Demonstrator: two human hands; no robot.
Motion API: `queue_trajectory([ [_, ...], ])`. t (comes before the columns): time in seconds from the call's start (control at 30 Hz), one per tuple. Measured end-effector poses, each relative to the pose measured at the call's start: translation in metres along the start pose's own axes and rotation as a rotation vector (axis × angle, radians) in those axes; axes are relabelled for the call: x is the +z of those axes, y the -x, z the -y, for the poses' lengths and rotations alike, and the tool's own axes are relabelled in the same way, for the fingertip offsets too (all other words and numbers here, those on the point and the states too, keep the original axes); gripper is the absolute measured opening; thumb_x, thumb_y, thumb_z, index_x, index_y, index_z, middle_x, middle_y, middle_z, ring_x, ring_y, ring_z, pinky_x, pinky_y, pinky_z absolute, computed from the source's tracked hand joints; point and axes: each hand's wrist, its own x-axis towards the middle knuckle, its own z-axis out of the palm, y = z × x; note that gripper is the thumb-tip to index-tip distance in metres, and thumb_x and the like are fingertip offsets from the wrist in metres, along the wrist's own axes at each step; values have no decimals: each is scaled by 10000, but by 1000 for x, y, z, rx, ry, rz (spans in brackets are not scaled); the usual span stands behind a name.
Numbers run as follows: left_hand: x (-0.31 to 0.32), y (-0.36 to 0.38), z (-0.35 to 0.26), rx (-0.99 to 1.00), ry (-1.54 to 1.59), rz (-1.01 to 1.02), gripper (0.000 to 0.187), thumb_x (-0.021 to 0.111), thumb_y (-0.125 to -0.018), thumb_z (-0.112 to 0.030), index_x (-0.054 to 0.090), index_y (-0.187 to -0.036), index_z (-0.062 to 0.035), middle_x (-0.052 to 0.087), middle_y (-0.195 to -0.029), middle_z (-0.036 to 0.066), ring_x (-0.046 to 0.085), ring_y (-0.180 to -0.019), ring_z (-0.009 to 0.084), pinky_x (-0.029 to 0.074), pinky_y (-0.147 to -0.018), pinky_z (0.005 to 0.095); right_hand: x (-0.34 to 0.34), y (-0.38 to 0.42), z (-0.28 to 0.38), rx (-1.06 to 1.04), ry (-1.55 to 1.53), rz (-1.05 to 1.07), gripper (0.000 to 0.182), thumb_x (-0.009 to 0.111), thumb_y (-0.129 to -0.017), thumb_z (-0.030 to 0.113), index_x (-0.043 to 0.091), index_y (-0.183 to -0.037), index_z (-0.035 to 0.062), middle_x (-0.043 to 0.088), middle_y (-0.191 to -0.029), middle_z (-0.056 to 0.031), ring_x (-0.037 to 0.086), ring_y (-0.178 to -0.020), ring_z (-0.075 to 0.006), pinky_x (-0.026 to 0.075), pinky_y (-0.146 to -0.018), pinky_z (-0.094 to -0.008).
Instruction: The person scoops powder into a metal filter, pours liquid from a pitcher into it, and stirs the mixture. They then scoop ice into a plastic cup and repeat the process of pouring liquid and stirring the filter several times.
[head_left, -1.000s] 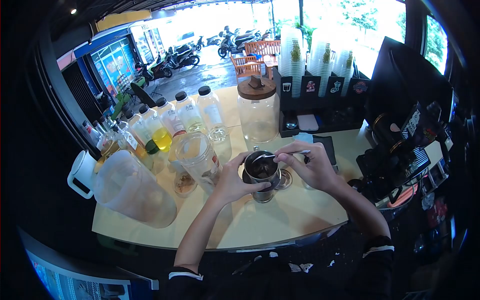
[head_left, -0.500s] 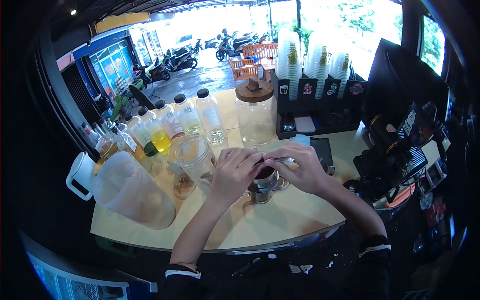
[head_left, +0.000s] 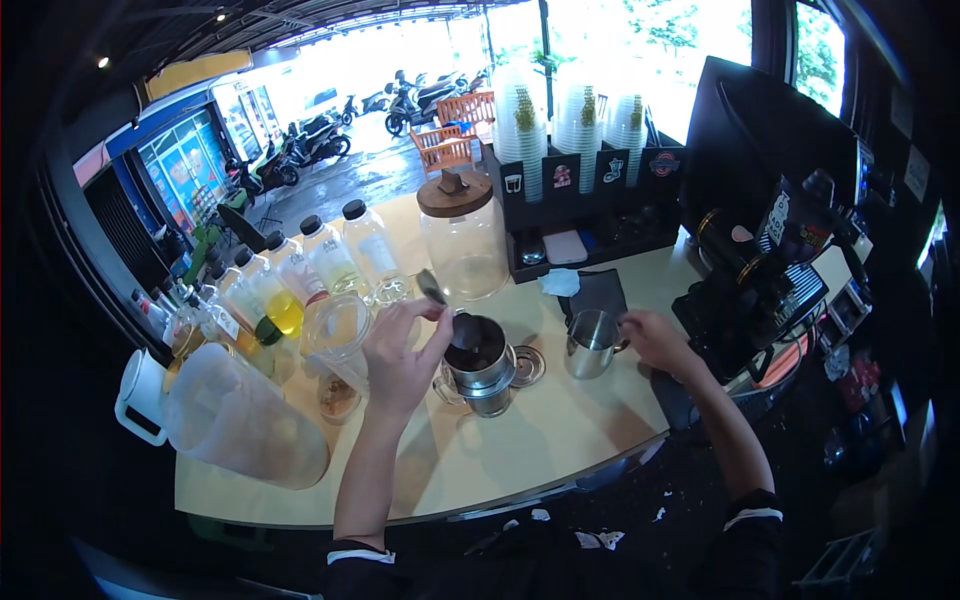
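Observation:
A metal drip filter (head_left: 480, 355) with dark contents stands on a glass cup near the middle of the table. Beside its left rim, my left hand (head_left: 403, 350) pinches a small spoon (head_left: 432, 288), its bowl pointing up. My right hand (head_left: 655, 340) is closed at the handle of a steel pitcher (head_left: 592, 343), which stands upright on the table. A round metal lid (head_left: 527, 367) lies between the filter and the pitcher.
On the left are a large cloudy jug (head_left: 245, 415), an open clear jar (head_left: 335, 330) and several bottles (head_left: 325, 250). A wooden-lidded jar (head_left: 465, 240) stands behind the filter. Cup stacks (head_left: 575, 115) and a coffee machine (head_left: 760, 270) are at the back and right.
My hands have separated. My left hand has moved left with the spoon, uncovering the filter, and my right hand has moved right to the pitcher. The view has shifted right.

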Motion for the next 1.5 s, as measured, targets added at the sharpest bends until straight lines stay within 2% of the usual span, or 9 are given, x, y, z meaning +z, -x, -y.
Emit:
queue_trajectory([
  [0.1, -4, 2, 5, -108, 10, -8, 142, 729, -770, -50, 614, -851, -29, 676, -770, 76, 656, -722, 191, 500, -664, 308, 0, 21, 9, 87, -272, 64, 196, 531, -956, 154, 600, -1012, -21, 622, -822, -94, 595, -796, -170, 468, -778, -315],
  [0.23, -5, 2, 6, -160, 53, -44, 143, 726, -784, -59, 607, -847, -11, 686, -764, 76, 662, -687, 169, 503, -635, 285, 15, 30, 2, 87, -476, 57, 157, 522, -967, 140, 575, -978, -8, 619, -879, -65, 581, -863, -143, 467, -776, -308],
  [0.3, -4, 3, 10, -141, 97, -73, 140, 722, -797, -66, 603, -839, -4, 686, -745, 75, 651, -647, 143, 476, -569, 262, 25, 28, -1, 60, -800, 47, 136, 486, -988, 124, 536, -923, 16, 555, -845, -4, 518, -832, -82, 441, -743, -269],
  [0.5, -8, 8, 14, -218, 95, -95, 142, 725, -797, -73, 604, -836, -9, 685, -735, 74, 634, -640, 99, 397, -506, 229, 7, 3, 30, -37, -882, 2, 137, 449, -998, 113, 494, -887, 47, 495, -788, 18, 451, -748, -51, 386, -694, -218],
  [0.7, -14, 10, 12, -252, 182, -121, 128, 709, -808, -75, 603, -824, -6, 691, -745, 65, 644, -659, 97, 415, -529, 230, -38, -29, 100, -191, -870, 14, 152, 488, -989, 157, 488, -897, 36, 522, -811, 7, 487, -787, -40, 420, -724, -224],
  [0.8, -14, 11, 14, -253, 190, -147, 134, 710, -808, -79, 604, -822, 1, 690, -746, 65, 656, -680, 103, 435, -550, 231, -50, -43, 136, -281, -874, 14, 151, 543, -966, 136, 481, -888, 22, 508, -784, 21, 493, -738, -23, 439, -668, -203],
  [1.17, -15, 8, 6, -251, 216, -168, 137, 717, -799, -66, 609, -819, 15, 685, -749, 88, 677, -709, 136, 520, -661, 245, -58, -69, 199, -280, -654, 133, 199, 618, -898, 81, 455, -806, 15, 472, -666, 28, 520, -676, -5, 432, -575, -203],
  [1.27, -15, 9, 5, -266, 212, -169, 131, 718, -798, -65, 612, -820, 10, 686, -750, 83, 678, -709, 136, 520, -657, 245, -59, -71, 208, -341, -542, 136, 221, 632, -890, 86, 435, -807, 33, 501, -682, 31, 451, -644, 13, 387, -552, -175],
  [1.5, -13, 9, 5, -262, 199, -182, 125, 721, -794, -55, 613, -814, 4, 685, -743, 83, 679, -696, 136, 521, -653, 247, -53, -78, 214, -423, -391, 100, 244, 663, -864, 99, 441, -787, 30, 324, -647, 59, 295, -585, -15, 248, -490, -229],
])
